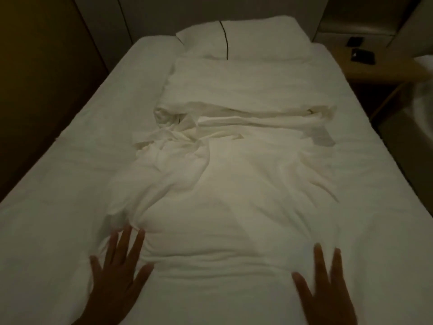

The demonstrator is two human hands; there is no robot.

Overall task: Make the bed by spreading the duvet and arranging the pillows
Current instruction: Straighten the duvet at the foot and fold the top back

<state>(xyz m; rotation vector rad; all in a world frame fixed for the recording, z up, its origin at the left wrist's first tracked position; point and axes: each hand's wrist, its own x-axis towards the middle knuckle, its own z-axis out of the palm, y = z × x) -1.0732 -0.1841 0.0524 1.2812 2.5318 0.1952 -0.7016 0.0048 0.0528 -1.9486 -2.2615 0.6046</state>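
Head view looks down the length of a bed (58,184) in dim light. A white duvet (234,195) lies along the bed's middle, narrower than the mattress, so bare sheet shows along both long edges. Across the bed's middle the duvet is bunched into a rumpled fold (210,123), with loose cloth twisted toward the left edge. A pillow (257,41) with a thin dark stripe lies against the head edge, nearer the right corner; a second pale shape at the left head corner may be another pillow, but I cannot tell.

Both hands are released, grasping nothing. The left hand (117,273) is flat with fingers spread on the duvet's left side near the foot edge. The right hand (325,287) is likewise splayed on the right side.

The step in hand looks like smoothing and widening the duvet. To do it well, the palms should press lightly and sweep outward toward the long edges together, so the cloth spreads evenly. Flat pressing alone probably won't clear the bunched fold; pinching its edge and drawing it toward the head edge would likely work better. A nightstand (386,71) carrying two dark objects stands beside the right head corner.
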